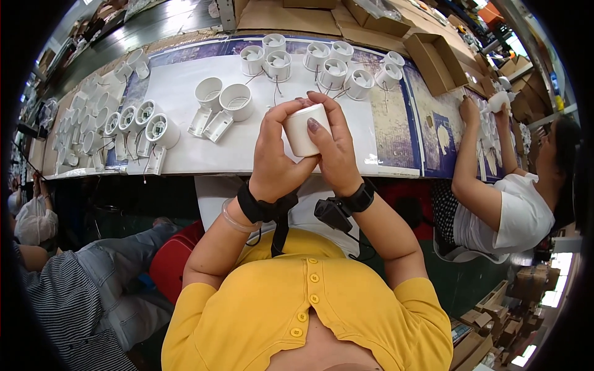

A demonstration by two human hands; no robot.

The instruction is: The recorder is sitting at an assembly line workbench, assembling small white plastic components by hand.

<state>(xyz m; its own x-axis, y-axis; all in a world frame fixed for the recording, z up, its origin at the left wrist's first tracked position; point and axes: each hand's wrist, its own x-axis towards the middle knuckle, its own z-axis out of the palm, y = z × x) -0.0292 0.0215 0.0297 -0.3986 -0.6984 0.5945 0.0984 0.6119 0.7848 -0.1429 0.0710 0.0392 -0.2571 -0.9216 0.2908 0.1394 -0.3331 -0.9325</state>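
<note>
Between my two hands, above the near part of the table, is a white cylindrical plastic housing (299, 137). My left hand (272, 151) wraps its left side, and my right hand (337, 148) closes round the right side with the thumb across its front. Just left of my hands lie two white housings with handles, one of them an open-topped handled housing (237, 102) with a slotted inside. Beyond my fingertips stand several white fan units (334, 73) with blades inside and thin wires trailing out. Farther left are several handled housings with round inner parts (162, 131).
More white parts (80, 123) crowd the table's left end. An open cardboard box (436, 65) sits at the far right. A co-worker (507, 204) in a white top handles white parts at right; another person (93, 290) sits at left by a red chair (176, 253).
</note>
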